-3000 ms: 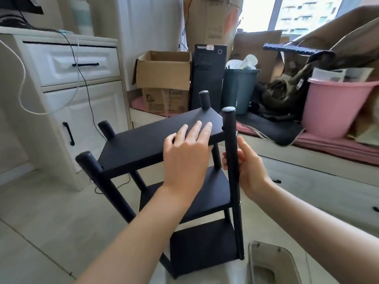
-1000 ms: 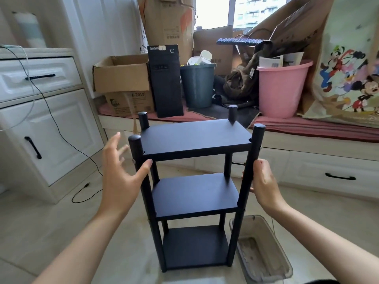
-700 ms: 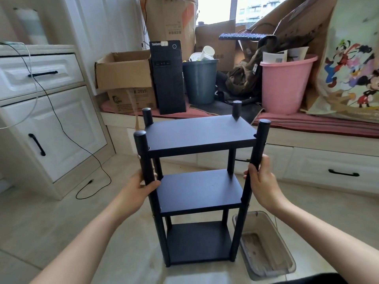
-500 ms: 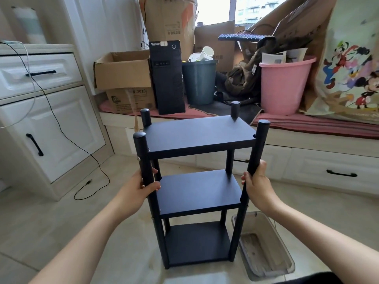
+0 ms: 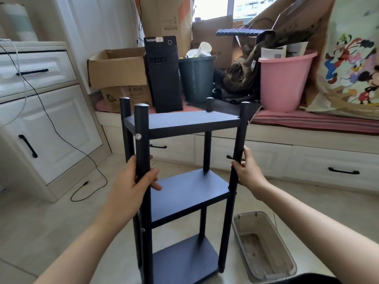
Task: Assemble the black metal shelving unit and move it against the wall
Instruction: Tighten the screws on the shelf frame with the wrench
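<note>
I see the black shelf unit (image 5: 180, 181) standing up on the floor (image 5: 51, 222) in the middle of the frame, with three flat shelves and four round posts. My left hand (image 5: 131, 187) holds the near left post, and its fingers (image 5: 153, 184) are wrapped tight around it. My right hand (image 5: 247, 171) holds the near right post, with its fingers curled around that one too. A clear plastic bin (image 5: 264, 247) sits on the floor just beside the shelf, at the lower right. A pink bucket (image 5: 285, 80) and a black computer tower (image 5: 164, 74) sit on the window bench (image 5: 307, 128) behind, in the upper part of the frame. A white cabinet (image 5: 41, 111) stands at the left.
</note>
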{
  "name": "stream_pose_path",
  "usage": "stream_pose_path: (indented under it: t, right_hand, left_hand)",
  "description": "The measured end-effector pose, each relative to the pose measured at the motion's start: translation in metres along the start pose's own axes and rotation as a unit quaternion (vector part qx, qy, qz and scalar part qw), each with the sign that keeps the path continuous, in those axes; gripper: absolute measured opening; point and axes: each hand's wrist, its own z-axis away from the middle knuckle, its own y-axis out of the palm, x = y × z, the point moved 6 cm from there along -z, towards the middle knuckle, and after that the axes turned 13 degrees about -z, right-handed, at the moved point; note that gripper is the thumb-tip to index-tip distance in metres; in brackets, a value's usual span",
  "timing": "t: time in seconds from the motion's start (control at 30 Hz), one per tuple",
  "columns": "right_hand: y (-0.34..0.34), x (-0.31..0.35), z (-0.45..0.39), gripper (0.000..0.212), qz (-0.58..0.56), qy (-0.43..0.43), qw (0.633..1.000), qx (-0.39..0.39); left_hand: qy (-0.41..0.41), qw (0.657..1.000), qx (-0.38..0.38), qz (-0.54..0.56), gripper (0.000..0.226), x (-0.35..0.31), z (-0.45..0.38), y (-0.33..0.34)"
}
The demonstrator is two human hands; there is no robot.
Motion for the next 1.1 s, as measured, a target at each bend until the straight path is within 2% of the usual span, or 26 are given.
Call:
stream_pose_path:
  t: [0.17, 0.4, 0.6, 0.73, 1.0, 1.1]
  right_hand:
    - [-0.007, -0.014, -0.011, 0.046, -0.009, 0.041, 0.999, 0.009]
    - [-0.046, -0.072, 0.000, 0.027, -0.029, 0.105, 0.994, -0.016]
    - [-0.078, -0.162, 0.024, 0.022, 0.017, 0.185, 0.982, 0.023]
    - [-0.087, -0.219, 0.033, 0.021, 0.060, 0.226, 0.971, 0.041]
    - [-0.059, -0.302, 0.029, 0.014, 0.198, 0.265, 0.933, 0.139]
    - [-0.043, -0.325, 0.023, 0.021, 0.243, 0.283, 0.910, 0.178]
  left_hand:
    - [0.027, 0.999, -0.017, 0.020, 0.016, -0.011, -0.010, 0.014]
    - [0.074, 0.996, -0.028, 0.043, 0.034, -0.035, -0.029, 0.047]
    - [0.081, 0.994, -0.046, 0.059, 0.022, -0.048, -0.039, 0.067]
    - [0.085, 0.993, -0.067, 0.052, 0.022, -0.055, -0.039, 0.077]
    - [0.096, 0.992, -0.076, 0.034, 0.019, -0.066, -0.040, 0.091]
    - [0.099, 0.991, -0.078, 0.036, 0.021, -0.068, -0.042, 0.096]
